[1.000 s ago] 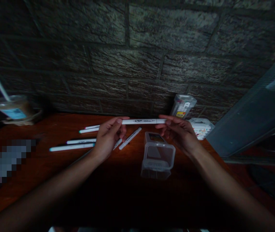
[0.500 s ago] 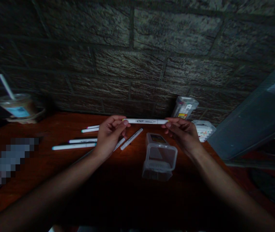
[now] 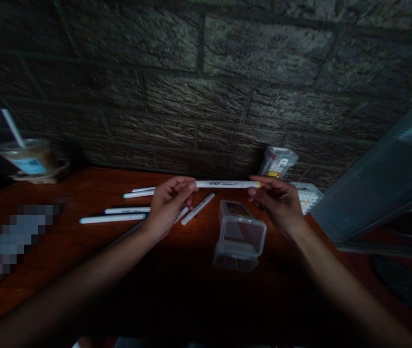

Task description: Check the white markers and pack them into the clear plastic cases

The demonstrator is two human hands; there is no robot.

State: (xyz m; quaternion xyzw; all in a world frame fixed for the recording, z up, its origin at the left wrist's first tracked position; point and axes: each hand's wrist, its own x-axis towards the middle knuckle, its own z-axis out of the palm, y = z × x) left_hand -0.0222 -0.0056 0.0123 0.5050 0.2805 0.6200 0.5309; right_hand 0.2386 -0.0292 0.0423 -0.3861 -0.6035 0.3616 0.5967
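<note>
A white marker (image 3: 224, 184) is held level above the dark red table (image 3: 64, 251), one end pinched in my left hand (image 3: 168, 205) and the other in my right hand (image 3: 278, 203). A yellow tip shows at its right end, by my right fingers. Below and between my hands lies an open clear plastic case (image 3: 240, 237), lid raised toward the wall. Several more white markers (image 3: 113, 218) lie loose on the table left of my left hand, and one (image 3: 198, 209) lies just under the held marker.
A drink cup with a straw (image 3: 28, 159) stands at the far left by the brick wall. Two clear boxes of markers (image 3: 277, 163) sit against the wall at the right. A grey slanted panel (image 3: 383, 183) borders the table's right side.
The marker has slid slightly to the right between my hands and a yellow tip now shows at its right end. Both hands stay in almost the same place.
</note>
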